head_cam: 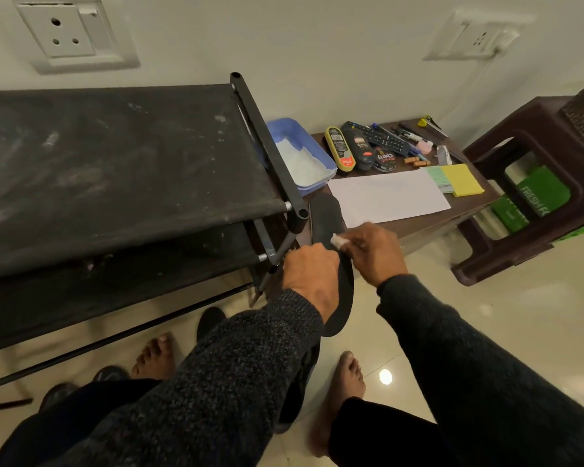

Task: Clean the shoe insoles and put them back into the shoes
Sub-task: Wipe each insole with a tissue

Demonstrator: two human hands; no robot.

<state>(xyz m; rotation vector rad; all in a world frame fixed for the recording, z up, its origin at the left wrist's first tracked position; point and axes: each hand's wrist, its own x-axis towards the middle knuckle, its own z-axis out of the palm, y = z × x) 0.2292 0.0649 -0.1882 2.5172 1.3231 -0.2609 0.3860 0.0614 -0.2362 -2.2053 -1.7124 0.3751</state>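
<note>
Left hand (pixel 309 274) grips the black insole (pixel 327 217) around its middle, fingers curled over the edge, and holds it up in the air betw. the shoe rack (pixel 115 156) and the low table (pixel 418 224). Right hand (pixel 373 251) pinches a small white wipe (pixel 336 239), prob. a tissue or cloth, and presses it on the insole's upper face, just beside the left hand.

Step in hand, as it seems: the cleaning of one insole, i.e. the wiping part. The insole is not in a shoe. Next move calls for drawing the wipe along the whole length toward the toe end, w/ the left hand firm so the soft insole does not bend away; after that, the shoe must be found and the insole slid in flat.

Count, near to far:
- bare feet on the tiled floor: 2
- dark shoes on the floor near the feet: at least 2, partly hidden under the sleeves, exact no. cannot be told
- insole in view: 1; a second one is not seen
- white paper sheet (pixel 388 197) on the table: 1
- yellow pad (pixel 461 180): 1
- blue tray (pixel 297 153) w/ white cloth inside: 1
- shoe polish items (pixel 354 148): approx. 3
- remote control (pixel 381 138): 1
- brown stool (pixel 536 183): 1
- wall sockets: 2
</note>
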